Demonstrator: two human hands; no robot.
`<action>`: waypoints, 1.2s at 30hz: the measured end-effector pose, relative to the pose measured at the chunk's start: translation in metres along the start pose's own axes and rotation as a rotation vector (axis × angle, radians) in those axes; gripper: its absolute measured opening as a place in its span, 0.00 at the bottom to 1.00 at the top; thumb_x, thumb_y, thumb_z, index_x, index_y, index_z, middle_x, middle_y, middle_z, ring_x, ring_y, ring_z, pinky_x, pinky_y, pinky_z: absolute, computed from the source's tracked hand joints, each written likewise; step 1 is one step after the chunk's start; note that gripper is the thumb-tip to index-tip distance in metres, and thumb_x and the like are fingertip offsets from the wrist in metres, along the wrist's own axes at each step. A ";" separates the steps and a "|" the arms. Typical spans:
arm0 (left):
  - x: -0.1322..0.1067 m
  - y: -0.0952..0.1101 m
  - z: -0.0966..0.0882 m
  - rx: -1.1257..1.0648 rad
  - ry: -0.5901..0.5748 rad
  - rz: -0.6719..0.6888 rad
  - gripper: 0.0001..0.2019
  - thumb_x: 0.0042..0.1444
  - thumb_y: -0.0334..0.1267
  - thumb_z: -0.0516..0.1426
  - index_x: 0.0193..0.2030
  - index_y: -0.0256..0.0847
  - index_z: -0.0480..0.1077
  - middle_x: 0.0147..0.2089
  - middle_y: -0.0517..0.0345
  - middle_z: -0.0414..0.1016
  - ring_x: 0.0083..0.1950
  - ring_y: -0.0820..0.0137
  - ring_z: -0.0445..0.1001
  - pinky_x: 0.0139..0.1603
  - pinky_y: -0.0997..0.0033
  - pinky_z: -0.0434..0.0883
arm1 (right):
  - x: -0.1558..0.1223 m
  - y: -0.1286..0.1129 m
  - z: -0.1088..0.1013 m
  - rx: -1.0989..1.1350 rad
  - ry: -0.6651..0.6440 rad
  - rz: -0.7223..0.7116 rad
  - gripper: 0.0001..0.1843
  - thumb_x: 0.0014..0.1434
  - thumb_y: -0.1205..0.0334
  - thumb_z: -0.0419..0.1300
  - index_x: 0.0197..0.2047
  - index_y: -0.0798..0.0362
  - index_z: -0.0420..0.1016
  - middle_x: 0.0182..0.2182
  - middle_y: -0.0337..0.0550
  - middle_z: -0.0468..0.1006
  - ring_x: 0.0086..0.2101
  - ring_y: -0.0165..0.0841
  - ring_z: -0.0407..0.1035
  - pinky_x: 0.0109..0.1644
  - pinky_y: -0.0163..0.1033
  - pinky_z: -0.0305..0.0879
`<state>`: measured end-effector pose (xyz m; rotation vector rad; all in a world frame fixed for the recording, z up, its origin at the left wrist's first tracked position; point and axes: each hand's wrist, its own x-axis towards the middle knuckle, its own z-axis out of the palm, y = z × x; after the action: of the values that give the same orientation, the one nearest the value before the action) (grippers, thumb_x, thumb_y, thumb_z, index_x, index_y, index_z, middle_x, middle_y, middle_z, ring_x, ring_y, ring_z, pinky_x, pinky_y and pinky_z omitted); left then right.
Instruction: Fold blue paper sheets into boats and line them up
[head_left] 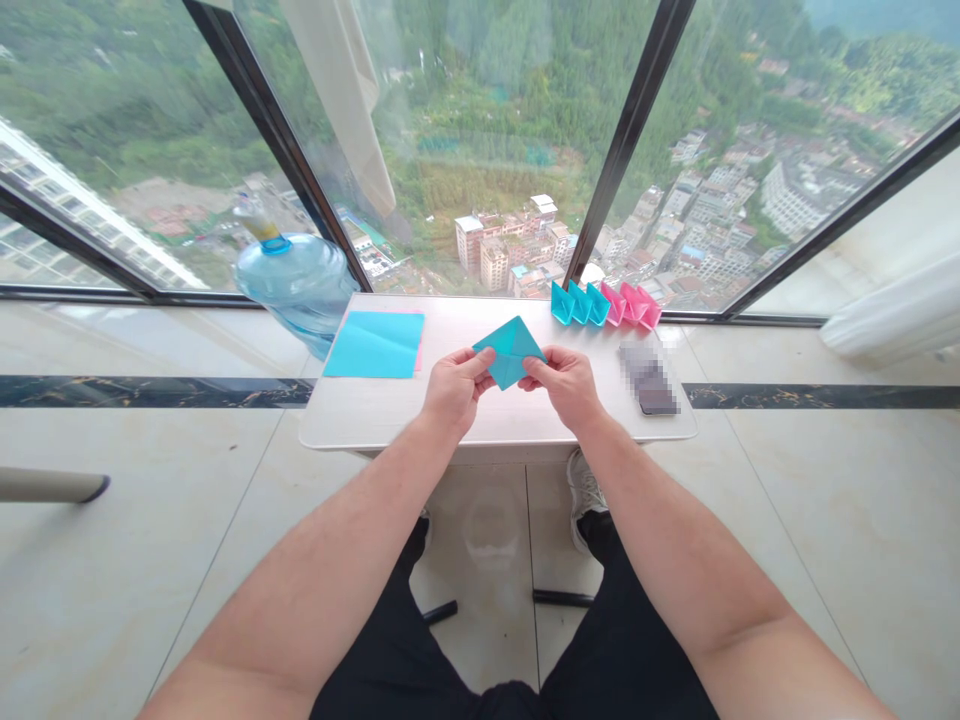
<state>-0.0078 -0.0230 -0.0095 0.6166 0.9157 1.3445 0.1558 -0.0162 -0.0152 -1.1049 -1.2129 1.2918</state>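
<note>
Both forearms point(360, 560) extend from bottom of frame to centre. Left hand point(454, 388) and right hand point(566, 385) pinch the folded teal paper point(510, 352) at its side corners, fingers closed on it, held just above the white table point(390, 420), centre frame.

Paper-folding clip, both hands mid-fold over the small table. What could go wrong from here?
1. The teal paper is pinched only at its side corners by the left hand and right hand; a crease could go crooked.
2. The row of folded pieces stands at the far edge of the table, just behind the hands; a reach might topple them.
3. The phone lies near the right forearm and could be nudged.
</note>
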 end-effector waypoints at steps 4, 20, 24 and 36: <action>0.003 -0.001 -0.001 0.007 0.031 -0.007 0.19 0.43 0.48 0.71 0.33 0.34 0.76 0.33 0.49 0.81 0.34 0.64 0.79 0.42 0.62 0.74 | 0.001 0.002 0.000 -0.018 0.006 0.007 0.15 0.51 0.50 0.69 0.28 0.54 0.76 0.20 0.41 0.79 0.23 0.31 0.73 0.31 0.36 0.71; -0.001 -0.006 0.005 0.125 0.022 -0.112 0.19 0.30 0.39 0.75 0.31 0.36 0.78 0.32 0.54 0.80 0.33 0.67 0.75 0.37 0.65 0.69 | -0.002 0.006 0.009 -0.044 0.007 0.043 0.13 0.50 0.53 0.67 0.24 0.53 0.73 0.17 0.38 0.76 0.21 0.31 0.72 0.27 0.34 0.68; 0.004 -0.008 0.004 0.105 0.037 -0.090 0.18 0.28 0.36 0.75 0.28 0.35 0.77 0.30 0.55 0.79 0.30 0.68 0.73 0.36 0.66 0.69 | 0.000 0.008 0.010 -0.023 -0.025 0.070 0.12 0.49 0.54 0.67 0.26 0.53 0.75 0.18 0.38 0.77 0.22 0.30 0.72 0.28 0.34 0.69; 0.004 -0.009 0.005 0.133 0.005 -0.132 0.21 0.28 0.42 0.76 0.30 0.36 0.78 0.32 0.53 0.80 0.31 0.68 0.74 0.35 0.67 0.66 | 0.000 0.002 0.007 -0.097 0.007 0.015 0.14 0.48 0.54 0.66 0.20 0.52 0.70 0.14 0.34 0.71 0.19 0.27 0.65 0.24 0.32 0.63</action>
<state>0.0011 -0.0199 -0.0157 0.6435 1.0385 1.1745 0.1491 -0.0169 -0.0170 -1.1890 -1.2752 1.2510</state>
